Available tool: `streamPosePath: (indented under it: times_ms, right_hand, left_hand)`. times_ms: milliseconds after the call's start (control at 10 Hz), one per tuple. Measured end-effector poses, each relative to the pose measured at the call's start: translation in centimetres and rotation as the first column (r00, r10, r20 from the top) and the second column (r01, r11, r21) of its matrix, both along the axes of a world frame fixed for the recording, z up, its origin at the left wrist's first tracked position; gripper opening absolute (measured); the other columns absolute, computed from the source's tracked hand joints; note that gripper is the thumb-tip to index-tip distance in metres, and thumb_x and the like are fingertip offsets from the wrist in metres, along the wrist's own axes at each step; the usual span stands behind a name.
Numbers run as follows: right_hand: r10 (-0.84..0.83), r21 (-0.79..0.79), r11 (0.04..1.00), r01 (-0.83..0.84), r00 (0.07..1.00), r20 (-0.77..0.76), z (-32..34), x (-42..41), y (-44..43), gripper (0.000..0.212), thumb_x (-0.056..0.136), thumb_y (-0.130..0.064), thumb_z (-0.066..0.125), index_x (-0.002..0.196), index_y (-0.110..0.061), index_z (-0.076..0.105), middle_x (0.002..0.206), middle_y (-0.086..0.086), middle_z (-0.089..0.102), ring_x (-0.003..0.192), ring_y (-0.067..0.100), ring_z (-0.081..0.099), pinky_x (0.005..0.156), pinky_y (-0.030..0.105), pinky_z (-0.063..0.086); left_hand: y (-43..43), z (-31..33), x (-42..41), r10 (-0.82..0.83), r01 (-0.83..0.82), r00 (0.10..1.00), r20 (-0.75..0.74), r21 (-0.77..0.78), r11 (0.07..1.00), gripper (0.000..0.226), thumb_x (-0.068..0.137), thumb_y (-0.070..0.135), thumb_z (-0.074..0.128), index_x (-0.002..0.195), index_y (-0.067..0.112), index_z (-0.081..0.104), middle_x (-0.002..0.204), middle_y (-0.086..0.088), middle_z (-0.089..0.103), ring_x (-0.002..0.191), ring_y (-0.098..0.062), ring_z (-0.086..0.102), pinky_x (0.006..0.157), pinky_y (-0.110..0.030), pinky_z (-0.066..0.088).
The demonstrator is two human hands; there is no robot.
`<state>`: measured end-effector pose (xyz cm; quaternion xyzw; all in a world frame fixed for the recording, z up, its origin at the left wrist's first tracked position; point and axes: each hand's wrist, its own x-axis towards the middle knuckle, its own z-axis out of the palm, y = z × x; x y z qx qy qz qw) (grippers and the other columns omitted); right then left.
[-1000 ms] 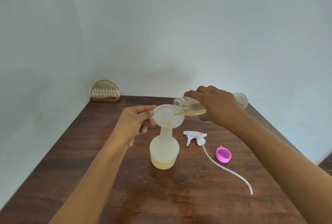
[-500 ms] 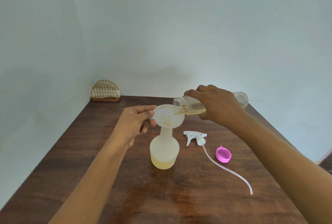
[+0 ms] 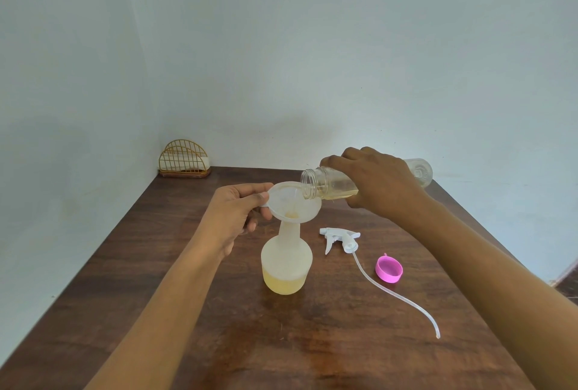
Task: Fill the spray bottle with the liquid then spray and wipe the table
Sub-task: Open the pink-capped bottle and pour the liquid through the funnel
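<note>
Mid-frame, left hand (image 3: 236,217) pinches the funnel (image 3: 283,199) rim so it can't tip off the spray bottle (image 3: 286,256), while right hand (image 3: 377,184), wrapped round the clear bottle (image 3: 317,184), tilts it to pour liquid (image 3: 341,193) in.

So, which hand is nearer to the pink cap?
Right. The right hand, its grip on the clear bottle, is above and behind the pink cap; the left hand, pinching the funnel by its tab, is beyond the spray bottle, farther left.
</note>
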<state>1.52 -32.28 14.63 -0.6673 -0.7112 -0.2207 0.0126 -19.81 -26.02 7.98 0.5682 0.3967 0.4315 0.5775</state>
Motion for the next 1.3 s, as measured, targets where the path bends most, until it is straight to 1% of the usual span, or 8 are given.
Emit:
streamPosePath:
  times_ms: [600,1100,1200,1300]
  right_hand:
    - [-0.005,0.0,1.0,0.005,1.0,-0.011,0.01,-0.04,-0.01,0.068,0.079,-0.022,0.068,0.136,-0.039,0.035,0.119,-0.008,0.052,0.107,0.017,0.05,0.063,0.027,0.03]
    - [-0.014,-0.01,1.0,0.014,1.0,0.017,0.3,0.01,-0.02,0.067,0.079,-0.023,0.067,0.136,-0.038,0.034,0.118,-0.009,0.053,0.106,0.016,0.051,0.062,0.027,0.03]
    - [-0.019,-0.01,1.0,0.019,1.0,0.015,0.46,-0.02,0.03,0.068,0.079,-0.023,0.068,0.136,-0.038,0.034,0.117,-0.008,0.053,0.105,0.017,0.051,0.062,0.027,0.031]
    - [-0.034,-0.035,0.999,0.033,0.999,-0.025,0.34,0.0,-0.14,0.069,0.078,-0.025,0.068,0.136,-0.039,0.035,0.116,-0.009,0.053,0.104,0.016,0.051,0.062,0.027,0.032]
  left_hand:
    - [-0.01,0.01,-0.02,-0.002,0.002,1.0,0.004,0.006,1.0,0.021,0.093,0.011,0.057,0.109,0.014,0.069,0.057,-0.004,0.063,0.035,-0.007,0.038,0.034,-0.014,0.029]
    - [-0.06,0.04,-0.02,-0.003,0.003,1.0,0.013,0.0,1.0,0.021,0.093,0.01,0.056,0.109,0.013,0.068,0.057,-0.004,0.062,0.034,-0.007,0.039,0.033,-0.013,0.03]
    - [-0.05,0.0,-0.05,-0.001,0.001,1.0,0.012,-0.001,1.0,0.02,0.093,0.01,0.056,0.108,0.014,0.069,0.056,-0.004,0.062,0.034,-0.007,0.039,0.033,-0.013,0.029]
    - [-0.09,-0.04,-0.11,0.0,0.0,1.0,0.012,0.001,1.0,0.02,0.093,0.011,0.057,0.107,0.015,0.069,0.057,-0.004,0.062,0.035,-0.007,0.039,0.033,-0.014,0.029]
